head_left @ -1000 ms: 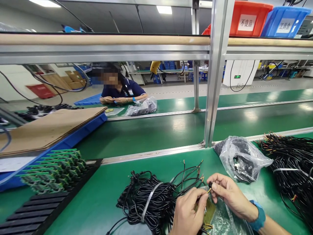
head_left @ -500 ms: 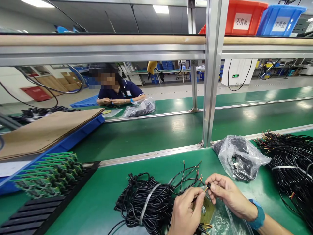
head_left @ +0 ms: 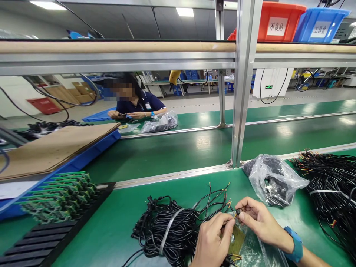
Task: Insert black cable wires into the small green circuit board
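My left hand [head_left: 213, 241] is closed in a pinch on a thin black wire near its stripped end, low in the middle of the view. My right hand [head_left: 257, 221], with a blue wristband, pinches a small black part [head_left: 238, 212] against that wire tip. Both hands hover over a clear bag [head_left: 251, 249] holding a greenish board. A tied bundle of black cables [head_left: 169, 228] lies just left of my hands, its loose ends with coloured tips fanning toward my fingers.
A plastic bag of black parts [head_left: 274, 180] lies to the right, beside a big heap of black cables [head_left: 330, 185]. Green circuit boards [head_left: 59, 194] stand in a black rack [head_left: 47, 239] at left, by a blue tray with cardboard [head_left: 55, 146]. A person works across the conveyor [head_left: 136, 104]. A metal post [head_left: 241, 92] rises ahead.
My hands have stayed pinched together over the bag, shifting only slightly. The view has drifted a little.
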`<action>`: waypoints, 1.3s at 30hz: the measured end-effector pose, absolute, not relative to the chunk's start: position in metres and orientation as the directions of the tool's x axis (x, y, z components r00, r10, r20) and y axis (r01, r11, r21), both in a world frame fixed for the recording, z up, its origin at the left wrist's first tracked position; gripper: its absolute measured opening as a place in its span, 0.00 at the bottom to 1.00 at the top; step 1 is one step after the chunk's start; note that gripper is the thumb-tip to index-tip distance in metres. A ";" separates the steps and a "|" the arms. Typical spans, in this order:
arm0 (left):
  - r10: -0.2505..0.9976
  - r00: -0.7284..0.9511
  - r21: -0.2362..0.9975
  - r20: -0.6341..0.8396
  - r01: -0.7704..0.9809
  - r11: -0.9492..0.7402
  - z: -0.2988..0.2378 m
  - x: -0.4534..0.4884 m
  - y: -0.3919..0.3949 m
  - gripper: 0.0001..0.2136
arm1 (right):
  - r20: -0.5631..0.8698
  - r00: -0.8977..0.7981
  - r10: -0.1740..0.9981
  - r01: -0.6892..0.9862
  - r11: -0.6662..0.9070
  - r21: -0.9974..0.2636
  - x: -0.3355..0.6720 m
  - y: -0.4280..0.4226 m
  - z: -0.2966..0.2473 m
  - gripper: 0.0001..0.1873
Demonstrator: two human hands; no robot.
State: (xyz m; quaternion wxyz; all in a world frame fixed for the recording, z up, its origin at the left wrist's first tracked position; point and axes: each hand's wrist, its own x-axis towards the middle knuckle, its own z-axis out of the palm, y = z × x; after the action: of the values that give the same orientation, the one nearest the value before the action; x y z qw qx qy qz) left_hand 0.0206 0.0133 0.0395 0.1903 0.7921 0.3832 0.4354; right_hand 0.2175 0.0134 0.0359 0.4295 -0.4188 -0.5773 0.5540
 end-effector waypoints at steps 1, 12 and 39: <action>0.773 0.328 0.635 0.543 0.442 -0.634 0.040 0.020 0.014 0.07 | 0.043 -0.284 0.958 0.063 0.064 -0.996 0.219 0.013 0.037 0.20; 0.765 0.338 0.646 0.548 0.411 -0.643 0.036 0.018 0.014 0.07 | -0.040 -0.408 0.912 -0.157 -0.113 -0.981 0.217 0.019 0.035 0.23; 0.769 0.421 0.586 0.482 0.498 -0.639 0.021 0.011 0.016 0.10 | 0.324 -0.372 0.870 0.315 0.447 -0.837 0.199 0.004 0.012 0.03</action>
State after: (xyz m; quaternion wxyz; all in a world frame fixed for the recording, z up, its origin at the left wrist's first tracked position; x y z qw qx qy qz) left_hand 0.0109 0.0162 0.0208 0.1798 0.8234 0.3846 0.3765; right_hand 0.1991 0.0043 0.0123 0.3982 -0.3942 -0.7516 0.3481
